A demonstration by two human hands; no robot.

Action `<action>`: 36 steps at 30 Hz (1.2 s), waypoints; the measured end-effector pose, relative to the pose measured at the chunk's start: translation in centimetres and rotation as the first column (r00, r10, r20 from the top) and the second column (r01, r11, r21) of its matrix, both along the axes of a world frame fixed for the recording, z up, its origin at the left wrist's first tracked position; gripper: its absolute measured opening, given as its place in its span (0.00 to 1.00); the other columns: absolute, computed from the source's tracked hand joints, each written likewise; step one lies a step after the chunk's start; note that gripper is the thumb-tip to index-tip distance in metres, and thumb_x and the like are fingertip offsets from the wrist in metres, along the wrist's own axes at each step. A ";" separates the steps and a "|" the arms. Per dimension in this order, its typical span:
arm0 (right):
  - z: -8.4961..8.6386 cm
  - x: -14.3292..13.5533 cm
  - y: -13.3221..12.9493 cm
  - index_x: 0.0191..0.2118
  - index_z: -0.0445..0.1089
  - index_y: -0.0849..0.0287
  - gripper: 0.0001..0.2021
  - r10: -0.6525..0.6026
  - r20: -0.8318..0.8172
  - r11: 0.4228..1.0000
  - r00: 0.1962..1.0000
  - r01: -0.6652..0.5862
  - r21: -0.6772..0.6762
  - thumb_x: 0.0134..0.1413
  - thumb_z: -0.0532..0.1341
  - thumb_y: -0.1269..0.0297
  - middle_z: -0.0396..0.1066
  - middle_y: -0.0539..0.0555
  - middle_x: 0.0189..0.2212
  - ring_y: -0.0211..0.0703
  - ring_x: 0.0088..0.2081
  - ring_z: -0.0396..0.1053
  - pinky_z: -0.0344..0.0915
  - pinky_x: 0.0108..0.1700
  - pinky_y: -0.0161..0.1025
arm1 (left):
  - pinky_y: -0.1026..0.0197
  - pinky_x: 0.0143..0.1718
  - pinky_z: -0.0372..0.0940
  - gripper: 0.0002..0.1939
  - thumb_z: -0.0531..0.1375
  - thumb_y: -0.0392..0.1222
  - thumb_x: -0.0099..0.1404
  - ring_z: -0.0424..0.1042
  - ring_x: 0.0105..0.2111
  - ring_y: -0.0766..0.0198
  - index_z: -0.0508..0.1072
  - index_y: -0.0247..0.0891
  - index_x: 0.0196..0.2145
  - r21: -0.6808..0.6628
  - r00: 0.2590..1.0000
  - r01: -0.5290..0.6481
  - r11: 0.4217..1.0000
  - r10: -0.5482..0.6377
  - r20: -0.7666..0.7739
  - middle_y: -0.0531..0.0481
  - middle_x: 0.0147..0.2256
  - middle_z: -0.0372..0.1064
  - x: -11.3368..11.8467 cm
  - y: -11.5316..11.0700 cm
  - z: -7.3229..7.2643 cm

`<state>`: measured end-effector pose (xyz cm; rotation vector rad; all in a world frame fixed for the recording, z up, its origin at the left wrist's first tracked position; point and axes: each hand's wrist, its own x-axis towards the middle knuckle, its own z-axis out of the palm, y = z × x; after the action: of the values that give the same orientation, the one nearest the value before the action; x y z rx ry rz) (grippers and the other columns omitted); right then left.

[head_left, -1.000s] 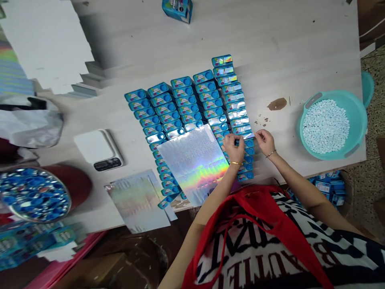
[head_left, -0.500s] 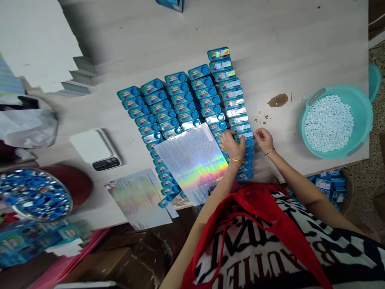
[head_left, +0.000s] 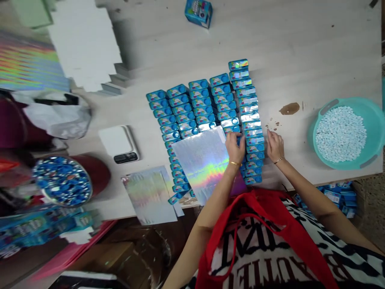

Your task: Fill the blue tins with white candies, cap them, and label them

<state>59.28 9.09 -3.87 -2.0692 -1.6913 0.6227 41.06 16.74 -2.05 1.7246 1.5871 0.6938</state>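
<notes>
Several rows of small blue tins with printed tops stand close together on the table. Shiny silver strips lie across many tins in the right-hand row. A holographic silver sheet rests slanted over the lower tins. My left hand is at this sheet's upper right edge, fingers curled down; what they pinch, if anything, is hidden. Just right of the right-hand row is my right hand, its fingers stretched out beside the tins, with nothing visible in them.
A turquoise tub of small pale pieces stands at right. On the left are a white scale, more silver sheets, a red bucket of blue wrapped pieces and stacked white card. A blue box stands at the back.
My left hand has shifted from the right-hand row to the sheet's edge. My right hand has drawn away from the strip-covered tin, its fingers straightening. The view has shifted, too.
</notes>
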 end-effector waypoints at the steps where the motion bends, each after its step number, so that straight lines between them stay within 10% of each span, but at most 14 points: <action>1: 0.8 -0.8 1.0 0.66 0.55 0.62 0.25 0.036 0.009 0.999 0.999 -0.036 0.039 0.66 0.45 0.64 0.62 0.64 0.58 0.57 0.53 0.60 0.57 0.53 0.51 | 0.55 0.45 0.59 0.07 0.55 0.44 0.66 0.65 0.40 0.57 0.69 0.40 0.39 0.040 1.000 -0.016 0.999 0.015 0.023 0.45 0.38 0.66 -1.6 1.0 0.0; 9: 2.3 -11.7 9.1 0.65 0.55 0.64 0.24 0.544 0.040 0.839 0.838 -0.543 -0.036 0.66 0.43 0.68 0.54 0.60 0.66 0.60 0.55 0.57 0.57 0.49 0.55 | 0.50 0.47 0.55 0.14 0.51 0.43 0.68 0.64 0.44 0.50 0.75 0.41 0.44 0.069 0.917 0.151 0.986 -0.113 -0.383 0.39 0.42 0.67 -10.6 7.0 -1.2; 27: 1.7 -12.7 9.8 0.64 0.57 0.64 0.23 0.525 0.036 0.849 0.850 -0.520 -0.091 0.66 0.46 0.68 0.51 0.60 0.67 0.59 0.57 0.56 0.56 0.51 0.55 | 0.46 0.52 0.50 0.08 0.54 0.42 0.67 0.64 0.47 0.51 0.73 0.44 0.36 0.100 0.897 0.329 0.939 -0.277 -0.343 0.42 0.46 0.70 -11.2 5.8 -0.7; 33: 2.3 -11.9 9.3 0.62 0.58 0.62 0.21 0.407 -0.203 0.912 0.891 -0.408 0.038 0.66 0.47 0.65 0.56 0.61 0.65 0.55 0.59 0.57 0.56 0.56 0.54 | 0.51 0.49 0.56 0.09 0.61 0.47 0.61 0.68 0.38 0.57 0.68 0.41 0.29 0.063 0.996 -0.072 0.995 0.075 -0.040 0.47 0.32 0.70 -10.0 0.8 3.9; 36: 4.0 -11.4 6.9 0.60 0.59 0.58 0.24 0.191 -0.509 0.981 0.839 -0.159 0.107 0.66 0.47 0.50 0.63 0.62 0.59 0.52 0.57 0.61 0.59 0.56 0.50 | 0.57 0.44 0.61 0.11 0.64 0.48 0.58 0.69 0.34 0.62 0.66 0.41 0.29 -0.096 0.867 -0.376 0.922 0.386 0.314 0.52 0.29 0.67 -8.5 -1.6 6.7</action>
<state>47.89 15.95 0.09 -1.5197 -1.5525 1.0637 32.52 15.18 4.67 1.1969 1.6986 1.0815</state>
